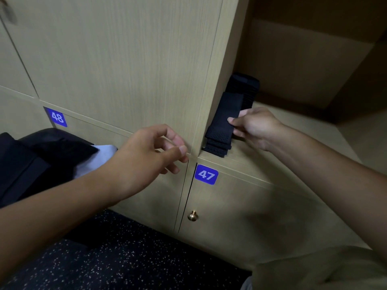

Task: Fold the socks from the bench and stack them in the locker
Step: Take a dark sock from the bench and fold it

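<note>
Socks: one folded black sock (225, 114) is pinched by the right hand (254, 127) at center right of the frame, on top of a dark stack (217, 146) in the open locker (303, 84); can't count the layers. Left hand (146, 151) hangs loose mid-frame holding nothing, and two blue number tags show, 47 (206, 174) and 48 (57, 117).
</note>
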Motion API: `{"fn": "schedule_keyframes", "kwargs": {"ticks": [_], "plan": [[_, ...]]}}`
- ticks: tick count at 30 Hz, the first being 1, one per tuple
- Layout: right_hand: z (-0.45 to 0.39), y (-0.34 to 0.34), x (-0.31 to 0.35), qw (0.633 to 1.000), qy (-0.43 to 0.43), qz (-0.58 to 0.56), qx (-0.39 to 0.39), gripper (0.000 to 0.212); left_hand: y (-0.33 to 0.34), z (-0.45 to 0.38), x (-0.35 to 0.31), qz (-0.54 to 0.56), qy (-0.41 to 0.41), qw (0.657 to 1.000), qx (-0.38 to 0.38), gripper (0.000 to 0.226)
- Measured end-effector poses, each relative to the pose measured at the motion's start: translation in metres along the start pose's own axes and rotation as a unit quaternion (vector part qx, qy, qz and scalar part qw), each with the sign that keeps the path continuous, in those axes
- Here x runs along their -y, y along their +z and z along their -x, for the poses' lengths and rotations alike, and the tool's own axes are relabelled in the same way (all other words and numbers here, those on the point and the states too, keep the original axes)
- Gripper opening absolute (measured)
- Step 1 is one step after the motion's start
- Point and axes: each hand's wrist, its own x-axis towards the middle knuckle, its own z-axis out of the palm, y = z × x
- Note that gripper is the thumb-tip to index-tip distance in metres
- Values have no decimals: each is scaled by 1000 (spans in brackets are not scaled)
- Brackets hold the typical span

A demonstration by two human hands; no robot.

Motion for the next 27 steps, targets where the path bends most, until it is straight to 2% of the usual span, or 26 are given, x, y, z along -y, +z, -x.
{"fn": "schedule_keyframes", "kwargs": {"ticks": [4,7,11,16,18,21,23,27], "plan": [[-3,1,-1,999,-11,11,-44,24,0,0,0,-4,1,1000,4,6],[-2,1,-2,998,-21,44,-46,45,0,1,-1,-10,4,1000,7,6],[-3,1,-6,990,-53,125,-46,57,0,2,-3,-14,4,1000,8,7],[8,-3,-4,957,-92,273,-33,69,-2,2,-1,-15,0,1000,8,8],[20,-4,1,948,-126,291,-38,62,-5,2,-1,-17,-1,1000,6,9],[47,-4,13,937,-193,288,-51,31,-11,2,1,-23,-2,1000,0,10],[68,-3,20,939,-229,255,-33,16,-18,1,2,-34,1,999,-8,10],[108,9,27,932,-286,220,39,17,-39,1,5,-83,23,996,-20,9]]}}
